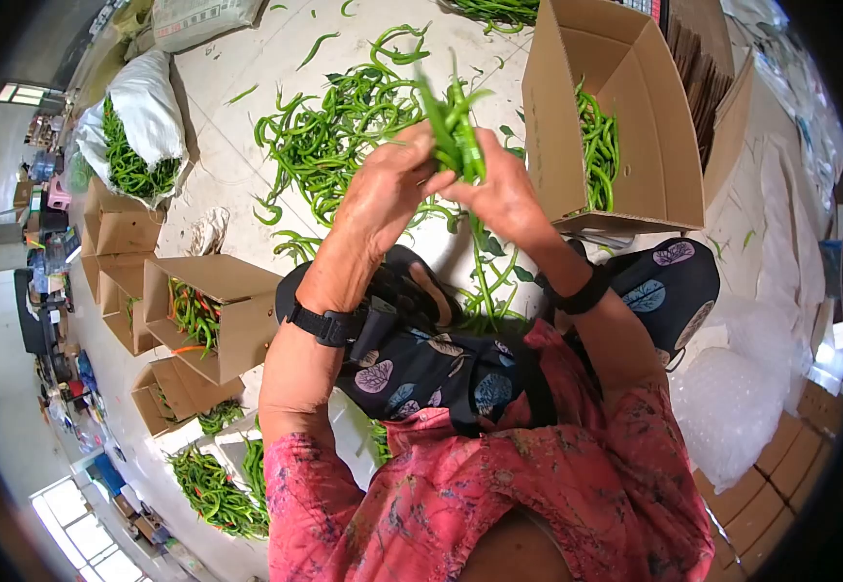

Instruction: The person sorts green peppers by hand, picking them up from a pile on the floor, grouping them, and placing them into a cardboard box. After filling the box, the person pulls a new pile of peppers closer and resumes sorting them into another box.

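Your left hand [388,189] and right hand [501,194] meet just left of the box [562,107], both clenched around the lower end of one bunch [455,126] of green peppers. The bunch stands nearly upright out of your grip, its tips fanning a little, close to the box's left wall and not touching it. The box is open, and more peppers [598,145] lie inside it along one wall. Left of the box, beyond your hands, a loose pile [329,136] of peppers spreads over the pale floor [237,165], and a few strays trail below your wrists. Far left of the box a white sack [150,102] gapes, full of peppers. Also far left of the box but nearer to you, small boxes [213,310] hold a few more. A watch [324,325] sits on your left wrist.
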`<action>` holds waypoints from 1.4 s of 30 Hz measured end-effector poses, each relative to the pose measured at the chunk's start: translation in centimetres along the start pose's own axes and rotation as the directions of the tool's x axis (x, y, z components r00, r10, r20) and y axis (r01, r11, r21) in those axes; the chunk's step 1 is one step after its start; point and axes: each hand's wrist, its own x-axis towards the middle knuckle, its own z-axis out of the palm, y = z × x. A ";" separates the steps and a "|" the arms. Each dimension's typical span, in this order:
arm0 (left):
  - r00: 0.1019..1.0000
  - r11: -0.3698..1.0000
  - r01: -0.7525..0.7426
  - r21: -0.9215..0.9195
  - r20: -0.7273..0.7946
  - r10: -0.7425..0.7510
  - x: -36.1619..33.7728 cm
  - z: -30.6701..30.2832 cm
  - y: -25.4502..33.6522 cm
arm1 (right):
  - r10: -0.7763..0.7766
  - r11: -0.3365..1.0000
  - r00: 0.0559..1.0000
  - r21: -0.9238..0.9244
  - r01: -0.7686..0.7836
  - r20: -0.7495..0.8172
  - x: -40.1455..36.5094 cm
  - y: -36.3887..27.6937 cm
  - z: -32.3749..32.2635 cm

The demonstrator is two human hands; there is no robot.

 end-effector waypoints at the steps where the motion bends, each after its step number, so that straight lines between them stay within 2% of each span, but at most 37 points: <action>1: 0.999 0.996 0.011 0.086 0.041 -0.014 -0.1 0.2 -0.1 | 0.192 0.974 0.976 0.099 -0.202 0.102 0.0 0.2 -0.6; 2: 0.996 0.992 0.031 0.125 0.082 -0.042 -0.6 0.4 0.0 | 0.114 0.968 0.988 0.211 -0.134 0.105 0.1 2.3 -0.3; 3: 0.995 0.992 0.033 0.120 0.087 -0.043 -0.5 0.5 0.0 | 0.118 0.969 0.988 0.204 -0.137 0.103 0.2 2.3 -0.3; 5: 1.000 0.988 -0.006 0.151 -0.007 0.008 -0.3 0.6 0.0 | 0.037 0.830 0.989 0.547 -0.110 0.143 0.3 2.2 0.1; 7: 0.999 0.994 -0.034 0.105 0.025 0.032 -0.2 0.8 0.5 | 0.061 0.792 0.992 0.598 -0.118 0.114 0.4 1.7 0.5; 9: 0.984 0.984 -0.174 0.035 0.037 0.173 -0.3 1.4 0.5 | 0.221 0.499 0.957 0.821 -0.277 0.188 0.8 0.8 0.2; 10: 0.986 0.973 -0.161 0.163 -0.026 0.167 -0.6 2.1 1.1 | 0.282 0.395 0.939 0.868 -0.301 0.198 1.1 0.2 0.2; 11: 0.986 0.974 -0.162 0.161 -0.024 0.168 -0.7 1.9 0.7 | 0.282 0.397 0.939 0.867 -0.300 0.196 1.3 0.7 0.2; 12: 0.932 0.736 -0.311 0.601 0.042 0.360 -0.8 1.7 0.3 | 0.256 0.296 0.939 0.906 -0.304 0.232 1.6 1.2 -0.1; 13: 0.852 0.300 -0.366 0.881 0.188 0.489 -0.9 1.6 -0.1 | 0.225 0.192 0.937 0.931 -0.310 0.266 1.7 1.5 -0.6; 14: 0.806 0.211 -0.416 0.885 0.251 0.536 -0.9 1.6 -0.4 | 0.205 0.184 0.931 0.922 -0.341 0.303 1.7 1.7 -1.5; 15: 0.805 0.211 -0.416 0.884 0.251 0.537 -0.9 1.7 -0.6 | 0.205 0.185 0.931 0.922 -0.341 0.303 1.7 0.7 -1.9; 17: 0.609 -0.207 -0.434 0.877 0.455 0.650 -0.6 2.0 -1.1 | 0.250 0.486 0.956 0.834 -0.262 0.155 1.8 -1.2 -1.9; 18: 0.614 -0.171 -0.520 0.837 0.505 0.607 -0.4 2.2 -1.1 | 0.242 0.474 0.964 0.852 -0.220 0.114 1.9 -1.1 -1.3; 19: 0.610 -0.170 -0.520 0.837 0.504 0.611 -0.5 2.4 -1.1 | 0.240 0.479 0.964 0.850 -0.220 0.115 1.9 -1.1 -1.7; 21: 0.519 -0.230 -0.554 0.800 0.548 0.656 -1.1 2.9 -1.0 | 0.303 0.525 0.943 0.802 -0.286 0.137 1.8 -1.3 -3.4; 22: 0.417 -0.242 -0.624 0.743 0.579 0.701 -1.7 3.2 0.1 | 0.253 0.491 0.955 0.830 -0.264 0.155 1.9 -1.3 -4.4; 23: 0.374 -0.118 -0.676 0.728 0.476 0.796 -2.5 3.4 0.9 | 0.252 0.495 0.956 0.829 -0.259 0.149 2.1 -1.1 -5.2; 24: 0.378 -0.012 -0.634 0.773 0.324 0.868 -3.5 3.4 1.7 | 0.170 0.408 0.972 0.887 -0.217 0.160 2.3 -0.9 -6.2; 25: 0.403 0.264 -0.694 0.670 0.057 0.913 -4.5 4.1 2.2 | 0.089 0.315 0.984 0.932 -0.177 0.156 2.4 -0.6 -7.2; 26: 0.410 0.353 -0.667 0.656 -0.073 0.909 -4.6 3.6 2.9 | 0.028 0.220 0.976 0.951 -0.218 0.217 2.4 0.0 -8.3; 27: 0.411 0.444 -0.635 0.632 -0.211 0.887 -4.8 2.6 3.5 | 0.038 0.233 0.977 0.949 -0.215 0.211 2.3 0.3 -8.9; 29: 0.567 0.651 -0.658 0.378 -0.320 0.759 -4.6 0.8 4.6 | -0.088 0.023 0.973 0.976 -0.215 0.216 2.5 0.5 -9.5; 30: 0.631 0.720 -0.606 0.338 -0.346 0.694 -4.3 0.6 4.6 | -0.071 -0.030 0.983 0.985 -0.171 0.169 2.2 0.1 -9.5; 31: 0.631 0.718 -0.609 0.337 -0.342 0.696 -4.1 0.5 4.3 | -0.073 -0.028 0.984 0.985 -0.168 0.165 2.1 -0.1 -9.7; 33: 0.806 0.808 -0.457 0.372 -0.210 0.553 -3.9 0.8 3.5 | -0.091 -0.094 0.985 0.984 -0.153 0.145 2.0 -0.3 -10.2; 34: 0.838 0.806 -0.419 0.419 -0.164 0.521 -3.9 1.4 3.2 | -0.050 -0.074 0.987 0.985 -0.158 0.154 2.0 0.1 -10.4; 35: 0.857 0.804 -0.404 0.435 -0.128 0.500 -3.8 1.8 2.9 | -0.049 -0.067 0.989 0.987 -0.146 0.143 1.8 0.6 -10.8; 37: 0.871 0.787 -0.387 0.480 -0.089 0.483 -3.8 2.3 2.8 | -0.142 0.023 0.973 0.984 -0.178 0.179 1.5 0.8 -11.6; 38: 0.873 0.781 -0.385 0.492 -0.082 0.481 -3.7 2.4 2.8 | -0.084 0.039 0.985 0.988 -0.150 0.152 1.2 0.7 -11.6; 42: 0.897 0.804 -0.348 0.483 -0.077 0.434 -3.6 3.1 2.8 | -0.103 0.116 0.988 0.988 -0.106 0.118 0.7 -0.4 -11.9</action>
